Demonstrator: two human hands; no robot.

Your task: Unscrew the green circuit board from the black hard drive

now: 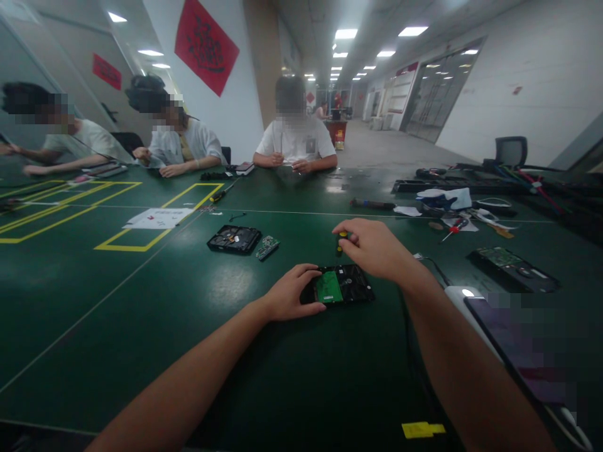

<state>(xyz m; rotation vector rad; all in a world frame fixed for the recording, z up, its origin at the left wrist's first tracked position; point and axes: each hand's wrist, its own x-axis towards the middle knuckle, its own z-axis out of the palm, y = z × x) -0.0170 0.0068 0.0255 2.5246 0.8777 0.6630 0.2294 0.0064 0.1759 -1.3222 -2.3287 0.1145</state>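
Observation:
A black hard drive [348,285] with a green circuit board [328,287] on top lies on the dark green table in front of me. My left hand [289,293] grips the drive's left end, fingers curled round its edge. My right hand [372,248] hovers just above and behind the drive, pinched on a small screwdriver with a yellow and black handle [341,241] that stands upright over it.
Another opened drive [234,239] and a loose green board [267,247] lie further left. Tools, cables and a tray [513,267] crowd the right side. A tablet [527,351] lies near my right arm. Three people sit along the far edge. Yellow tape outlines mark the table at left.

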